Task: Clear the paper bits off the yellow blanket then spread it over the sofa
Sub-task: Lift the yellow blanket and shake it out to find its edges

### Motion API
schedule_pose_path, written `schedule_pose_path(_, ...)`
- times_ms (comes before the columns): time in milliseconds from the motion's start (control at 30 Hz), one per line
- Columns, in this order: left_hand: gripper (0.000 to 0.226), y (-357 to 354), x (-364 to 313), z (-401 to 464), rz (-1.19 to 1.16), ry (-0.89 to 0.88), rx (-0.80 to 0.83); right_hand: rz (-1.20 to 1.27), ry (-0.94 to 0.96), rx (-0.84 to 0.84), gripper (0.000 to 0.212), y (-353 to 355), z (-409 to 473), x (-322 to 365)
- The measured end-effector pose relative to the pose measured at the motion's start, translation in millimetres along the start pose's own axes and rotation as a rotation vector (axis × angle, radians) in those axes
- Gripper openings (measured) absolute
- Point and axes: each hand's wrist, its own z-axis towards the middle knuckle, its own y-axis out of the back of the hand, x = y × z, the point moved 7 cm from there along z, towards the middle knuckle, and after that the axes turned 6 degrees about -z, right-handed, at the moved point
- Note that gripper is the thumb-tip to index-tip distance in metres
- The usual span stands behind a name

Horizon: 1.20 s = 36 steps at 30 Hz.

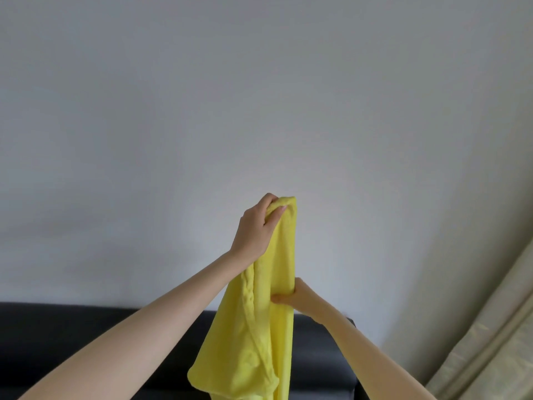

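Seemingly mid-shake before spreading, the left hand [253, 226] grips the yellow blanket [259, 321] bunched high above the sofa [72, 336] while the right hand [300, 297] pinches it lower, so next find its corners.

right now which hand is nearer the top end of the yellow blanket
Left. The left hand grips the yellow blanket right at its bunched top end. The right hand pinches its right edge lower down, about midway along the hanging cloth.
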Motion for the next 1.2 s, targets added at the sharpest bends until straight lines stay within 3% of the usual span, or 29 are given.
schedule_pose_path(167,0.021,20,-11,-9,-0.114,-0.003,-0.091,-0.140,-0.193,0.055,0.044,-39,-4,-77)
schedule_pose_path(267,0.021,40,-10,-9,-0.147,0.024,-0.187,-0.244,-0.321,0.098,0.027,-53,-15,-126)
schedule_pose_path(333,0.020,54,-3,-7,-0.140,0.044,-0.250,-0.196,-0.379,0.001,0.019,-50,-20,-155)
schedule_pose_path(433,0.021,75,17,-8,-0.096,0.118,-0.333,-0.083,-0.442,-0.321,0.021,-8,-27,-160)
schedule_pose_path(600,0.029,122,52,-17,-0.027,0.280,-0.540,-0.075,-0.274,-0.827,0.026,127,-50,-47)
schedule_pose_path(767,0.034,144,52,-17,-0.021,0.345,-0.645,-0.366,0.089,-1.168,0.014,230,-107,127)
schedule_pose_path(867,0.034,148,37,-19,-0.065,0.350,-0.673,-0.473,0.294,-1.445,0.018,253,-159,194)
schedule_pose_path(933,0.033,146,31,-22,-0.085,0.358,-0.664,-0.648,0.225,-1.384,0.021,245,-157,200)
schedule_pose_path(967,0.033,144,29,-29,-0.085,0.381,-0.650,-0.872,0.117,-1.188,0.024,231,-138,190)
schedule_pose_path(1000,0.033,143,31,-35,-0.073,0.413,-0.634,-1.062,0.046,-0.884,0.027,208,-112,168)
schedule_pose_path(1033,0.033,143,34,-40,-0.052,0.451,-0.623,-1.162,-0.059,-0.565,0.029,187,-92,136)
schedule_pose_path(1067,0.034,146,32,-53,-0.025,0.490,-0.628,-1.213,-0.101,-0.409,0.027,175,-96,117)
schedule_pose_path(1100,0.035,151,31,-62,-0.002,0.522,-0.643,-1.147,-0.076,-0.491,0.025,179,-106,117)
schedule_pose_path(1200,0.035,165,12,-84,0.022,0.527,-0.703,-0.636,0.031,-1.035,0.024,228,-173,130)
